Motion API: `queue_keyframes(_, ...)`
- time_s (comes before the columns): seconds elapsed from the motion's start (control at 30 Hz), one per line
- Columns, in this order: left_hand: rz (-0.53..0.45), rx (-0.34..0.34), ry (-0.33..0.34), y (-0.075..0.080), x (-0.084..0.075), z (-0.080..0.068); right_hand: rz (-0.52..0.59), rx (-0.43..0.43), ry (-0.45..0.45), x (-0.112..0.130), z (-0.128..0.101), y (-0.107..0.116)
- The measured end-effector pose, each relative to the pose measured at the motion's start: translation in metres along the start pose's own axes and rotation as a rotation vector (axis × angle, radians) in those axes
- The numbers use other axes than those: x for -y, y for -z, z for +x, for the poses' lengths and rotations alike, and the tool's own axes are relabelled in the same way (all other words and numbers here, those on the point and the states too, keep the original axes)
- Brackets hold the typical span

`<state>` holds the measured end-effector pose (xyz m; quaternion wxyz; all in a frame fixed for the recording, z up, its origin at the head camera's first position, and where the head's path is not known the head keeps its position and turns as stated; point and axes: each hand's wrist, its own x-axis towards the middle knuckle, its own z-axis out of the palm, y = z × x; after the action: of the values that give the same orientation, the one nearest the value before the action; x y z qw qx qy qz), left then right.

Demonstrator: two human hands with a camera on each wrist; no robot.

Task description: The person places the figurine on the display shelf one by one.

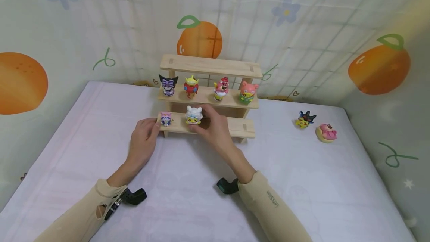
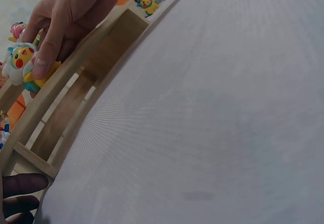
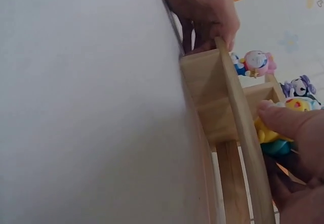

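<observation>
From the head, pinching a white-hooded toy [image 1: 194, 113] between thumb and fingers of the right hand [image 1: 216, 130], at the bottom board of a stepped wooden shelf [image 1: 239, 125], a little left of the middle. Gripping the left end of that same board with the left hand [image 1: 142, 139], just beside a small purple-and-pink toy [image 1: 166, 119]. On the middle board, from left to right: a dark toy with a purple bow [image 1: 168, 87], a yellow-topped toy [image 1: 191, 86], a pink toy with a red cap [image 1: 221, 89] and a pink-hooded toy [image 1: 248, 92]. Off to the right on the white tablecloth [image 1: 285, 174], well apart from the shelf, a black-eared yellow toy [image 1: 304, 120] and, near it, a pink toy on a pale yellow base [image 1: 326, 133]. Behind, a cloth [image 1: 248, 29] printed with oranges.

From the left wrist, yellow face and red cheeks under the white hood, with the right thumb pressed to the toy's side. In the lower corner, shadowed left fingers beside the board's end.

From the right wrist, right thumb across the toy's yellow body, above a teal base. Hard to tell whether touching the wood. At the top, left fingers bent around the board's end.
</observation>
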<state>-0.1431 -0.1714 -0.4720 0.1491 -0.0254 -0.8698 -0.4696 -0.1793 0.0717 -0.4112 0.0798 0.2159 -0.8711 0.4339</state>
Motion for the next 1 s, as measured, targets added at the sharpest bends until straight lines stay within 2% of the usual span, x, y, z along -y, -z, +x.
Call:
queue_keyframes(0.5, -0.011, 0.000, -0.016, 0.000, 0.001, 0.001, 0.056, -0.010, 0.047, 0.001, 0.004, -0.016)
queue_keyframes(1.0, 0.003, 0.004, -0.008, 0.000, 0.001, 0.001, 0.042, -0.030, 0.058, 0.001, 0.007, -0.025)
